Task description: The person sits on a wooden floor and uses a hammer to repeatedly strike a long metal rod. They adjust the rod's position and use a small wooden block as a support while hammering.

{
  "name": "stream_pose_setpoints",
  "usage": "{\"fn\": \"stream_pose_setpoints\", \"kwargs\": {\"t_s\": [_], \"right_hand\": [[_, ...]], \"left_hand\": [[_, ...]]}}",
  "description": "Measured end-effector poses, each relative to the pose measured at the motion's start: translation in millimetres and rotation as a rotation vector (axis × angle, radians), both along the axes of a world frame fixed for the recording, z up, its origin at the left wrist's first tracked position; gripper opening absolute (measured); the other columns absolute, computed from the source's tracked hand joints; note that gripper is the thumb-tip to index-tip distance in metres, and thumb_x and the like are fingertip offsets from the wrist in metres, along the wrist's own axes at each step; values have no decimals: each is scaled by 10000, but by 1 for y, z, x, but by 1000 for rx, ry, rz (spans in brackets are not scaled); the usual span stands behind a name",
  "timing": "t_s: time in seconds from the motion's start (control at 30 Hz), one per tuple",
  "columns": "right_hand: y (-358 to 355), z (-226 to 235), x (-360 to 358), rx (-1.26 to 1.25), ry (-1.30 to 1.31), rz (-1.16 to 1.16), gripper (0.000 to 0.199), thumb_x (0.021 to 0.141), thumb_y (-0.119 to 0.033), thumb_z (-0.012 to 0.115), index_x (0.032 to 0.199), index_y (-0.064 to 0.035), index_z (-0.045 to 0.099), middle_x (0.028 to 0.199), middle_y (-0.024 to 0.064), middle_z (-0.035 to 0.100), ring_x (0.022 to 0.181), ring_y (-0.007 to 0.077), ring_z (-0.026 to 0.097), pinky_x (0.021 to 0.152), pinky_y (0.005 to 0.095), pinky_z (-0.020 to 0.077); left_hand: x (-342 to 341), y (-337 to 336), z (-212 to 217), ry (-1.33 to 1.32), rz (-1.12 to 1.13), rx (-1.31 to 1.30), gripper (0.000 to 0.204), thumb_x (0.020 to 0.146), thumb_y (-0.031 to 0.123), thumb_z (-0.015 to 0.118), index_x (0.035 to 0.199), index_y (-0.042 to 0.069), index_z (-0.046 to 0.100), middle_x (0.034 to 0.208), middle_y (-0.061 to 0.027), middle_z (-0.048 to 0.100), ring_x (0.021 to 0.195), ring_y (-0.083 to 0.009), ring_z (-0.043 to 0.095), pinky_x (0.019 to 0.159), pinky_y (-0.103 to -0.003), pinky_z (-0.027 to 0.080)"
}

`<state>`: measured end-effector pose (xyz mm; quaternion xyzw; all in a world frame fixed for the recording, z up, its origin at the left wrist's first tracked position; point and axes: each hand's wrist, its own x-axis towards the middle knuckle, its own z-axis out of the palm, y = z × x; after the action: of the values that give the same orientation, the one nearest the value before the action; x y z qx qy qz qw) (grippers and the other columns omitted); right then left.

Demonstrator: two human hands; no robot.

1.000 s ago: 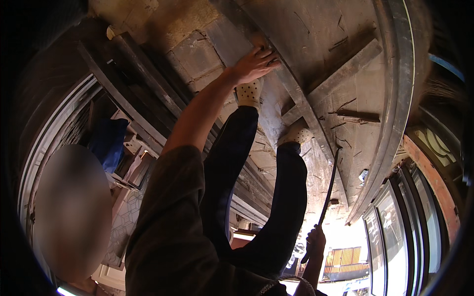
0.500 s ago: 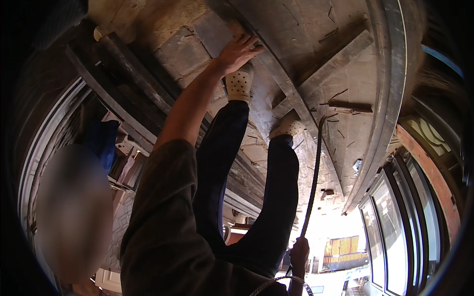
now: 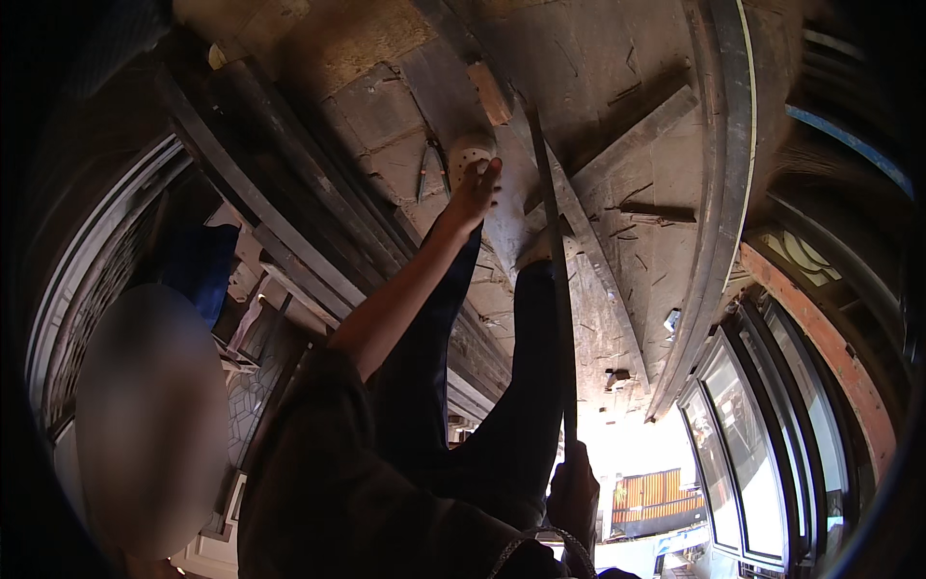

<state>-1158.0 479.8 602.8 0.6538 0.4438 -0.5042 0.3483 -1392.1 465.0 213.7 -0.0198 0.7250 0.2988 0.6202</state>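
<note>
My right hand [image 3: 574, 487], at the lower middle, is closed around a long dark pry bar [image 3: 557, 251]. The bar runs up past my right leg, and its far end lies at the edge of a long wooden plank [image 3: 603, 275], beside a small reddish-brown wood block [image 3: 490, 94]. My left hand [image 3: 475, 193] is above my left shoe [image 3: 473, 152], fingers apart, with nothing seen in it. Left of that shoe, a pair of pliers [image 3: 430, 172] lies on the floor with its handles spread.
A shorter board [image 3: 637, 140] lies at an angle against the plank. Long dark beams [image 3: 289, 164] are stacked on the left, and another curves along the right [image 3: 723, 183]. Splinters and nails litter the floor. Framed glass panels [image 3: 738, 444] stand lower right. A blurred person [image 3: 149, 425] is at left.
My left hand has drawn back from the wood block toward my shoe, uncovering block and pliers. The pry bar has swung left, its far end moving from beyond the plank to near the block.
</note>
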Motion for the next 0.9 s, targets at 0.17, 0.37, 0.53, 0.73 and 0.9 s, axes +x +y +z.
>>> {"fn": "stream_pose_setpoints", "kwargs": {"t_s": [0.17, 0.37, 0.53, 0.73, 0.9], "right_hand": [[20, -2, -57, 75, 120, -13, 327, 936, -160, 464, 1251, -74, 467, 963, 259, 611, 856, 462, 610, 671, 466, 490], [21, -2, -94, 31, 151, 90, 395, 954, -190, 445, 1323, -50, 430, 1025, 279, 609, 897, 450, 621, 706, 477, 501], [21, 3, -114, 133, 223, 134, 431, 953, -172, 432, 1354, -19, 398, 1040, 289, 605, 905, 442, 626, 721, 472, 506], [13, 3, -130, 228, 324, 187, 480, 952, -150, 418, 1394, 23, 349, 1062, 305, 594, 921, 431, 631, 744, 465, 512], [18, -1, -130, 196, 367, 226, 509, 958, -143, 407, 1432, 5, 295, 965, 296, 619, 841, 421, 648, 704, 470, 513]], "left_hand": [[64, 38, 90, -244, 432, -12, 433, 995, 363, 457, 1278, 37, 418, 923, -79, 576, 687, -140, 580, 605, -305, 505], [53, 22, 76, -151, 661, -28, 291, 1008, 232, 445, 1239, 54, 441, 776, -26, 488, 502, -82, 448, 418, -265, 386], [28, 29, 75, -203, 692, -39, 294, 1016, 225, 405, 1239, 36, 437, 812, -35, 506, 526, -83, 445, 449, -264, 399], [5, 43, 65, -210, 680, 53, 321, 1011, 218, 410, 1263, 21, 436, 801, -45, 515, 542, -88, 457, 460, -260, 405], [9, 41, 57, -202, 680, 11, 328, 1012, 223, 411, 1282, 37, 422, 777, -40, 507, 521, -100, 462, 441, -261, 397]]}}
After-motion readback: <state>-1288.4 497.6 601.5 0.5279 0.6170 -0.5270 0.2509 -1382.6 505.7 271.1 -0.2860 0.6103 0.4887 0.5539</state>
